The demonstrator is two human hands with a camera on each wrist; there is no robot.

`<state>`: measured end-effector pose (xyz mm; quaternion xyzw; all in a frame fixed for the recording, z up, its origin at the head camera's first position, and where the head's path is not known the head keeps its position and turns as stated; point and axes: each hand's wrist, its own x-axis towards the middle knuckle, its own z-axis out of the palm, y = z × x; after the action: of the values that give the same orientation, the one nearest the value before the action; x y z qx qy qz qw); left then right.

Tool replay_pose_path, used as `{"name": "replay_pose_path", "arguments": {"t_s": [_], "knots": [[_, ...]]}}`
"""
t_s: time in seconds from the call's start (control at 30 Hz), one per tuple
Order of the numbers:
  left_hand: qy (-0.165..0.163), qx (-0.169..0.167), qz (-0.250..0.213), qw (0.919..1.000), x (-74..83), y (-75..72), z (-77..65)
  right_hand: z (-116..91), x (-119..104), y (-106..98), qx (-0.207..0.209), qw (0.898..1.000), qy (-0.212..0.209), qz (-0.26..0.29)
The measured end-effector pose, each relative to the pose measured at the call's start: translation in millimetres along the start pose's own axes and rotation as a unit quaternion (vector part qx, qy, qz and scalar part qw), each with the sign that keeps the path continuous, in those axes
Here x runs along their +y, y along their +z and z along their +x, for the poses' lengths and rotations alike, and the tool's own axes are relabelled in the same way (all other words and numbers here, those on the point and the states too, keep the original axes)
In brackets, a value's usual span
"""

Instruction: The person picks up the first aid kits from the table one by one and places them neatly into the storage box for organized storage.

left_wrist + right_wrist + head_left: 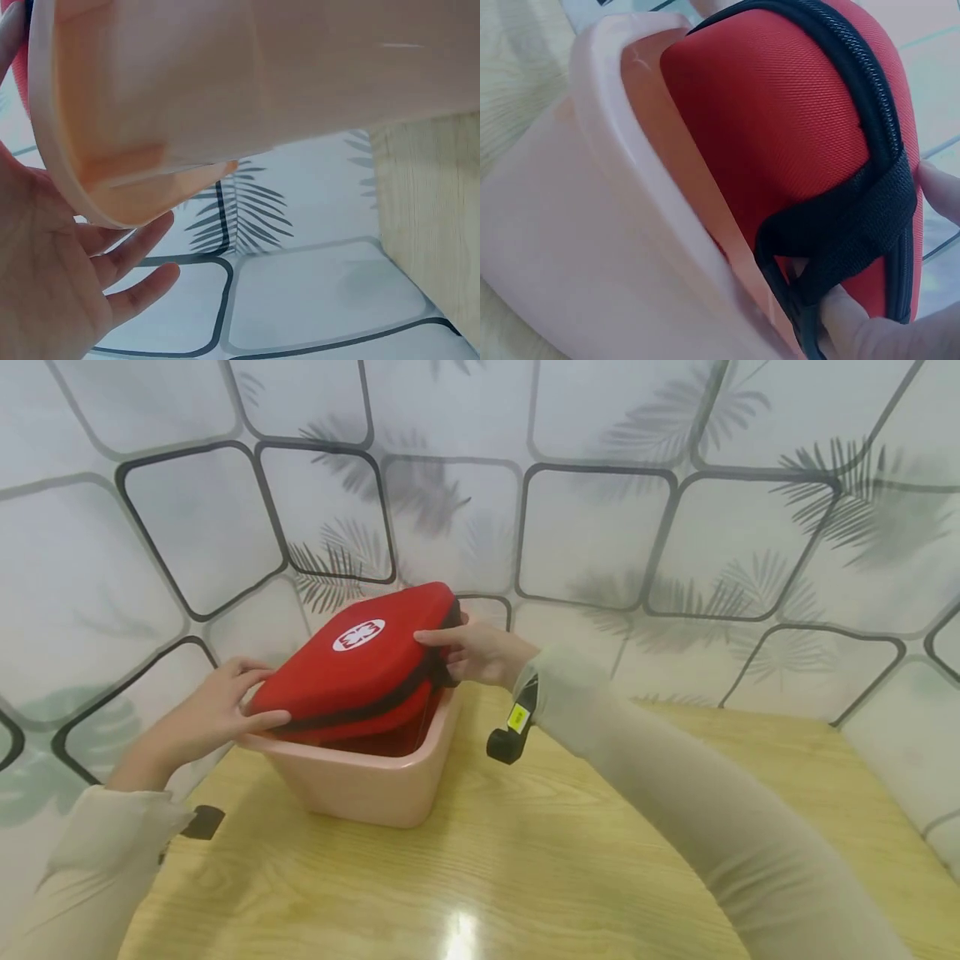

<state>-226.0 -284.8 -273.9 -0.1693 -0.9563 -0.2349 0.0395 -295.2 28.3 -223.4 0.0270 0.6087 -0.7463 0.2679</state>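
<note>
A red first-aid case (360,652) with a white round emblem and black zipper sits tilted in the mouth of a pink plastic bin (360,785), its right side raised. My left hand (202,714) holds the case's near-left corner, thumb along the zipper edge; in the left wrist view its other fingers (142,292) spread loosely beside the bin rim. My right hand (487,652) grips the case's right end, thumb on top. The right wrist view has its fingers at the black carrying strap (840,217). The bin's inside is mostly hidden under the case.
The bin stands on a light wood table (555,860) near its back left. Behind and beside the table are walls (592,539) covered with a leaf and rounded-square pattern. A small black device (510,739) is strapped to my right wrist.
</note>
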Motion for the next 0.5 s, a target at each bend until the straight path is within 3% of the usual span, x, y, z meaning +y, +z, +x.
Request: {"name": "replay_pose_path", "arguments": {"t_s": [0.17, 0.37, 0.5], "knots": [[0.013, 0.013, 0.014, 0.9997, -0.9, 2.4, -1.5, 0, 2, 0, -0.003, 1.000, 0.013, -0.005], [0.013, 0.007, 0.080, 0.9967, 6.1, 9.1, 1.3, -2, 7, 2, -0.009, 0.996, -0.005, -0.091], [0.017, 0.013, 0.077, 0.9968, 12.5, 11.3, 0.6, -3, 11, 6, -0.005, 0.992, -0.018, -0.123]]}}
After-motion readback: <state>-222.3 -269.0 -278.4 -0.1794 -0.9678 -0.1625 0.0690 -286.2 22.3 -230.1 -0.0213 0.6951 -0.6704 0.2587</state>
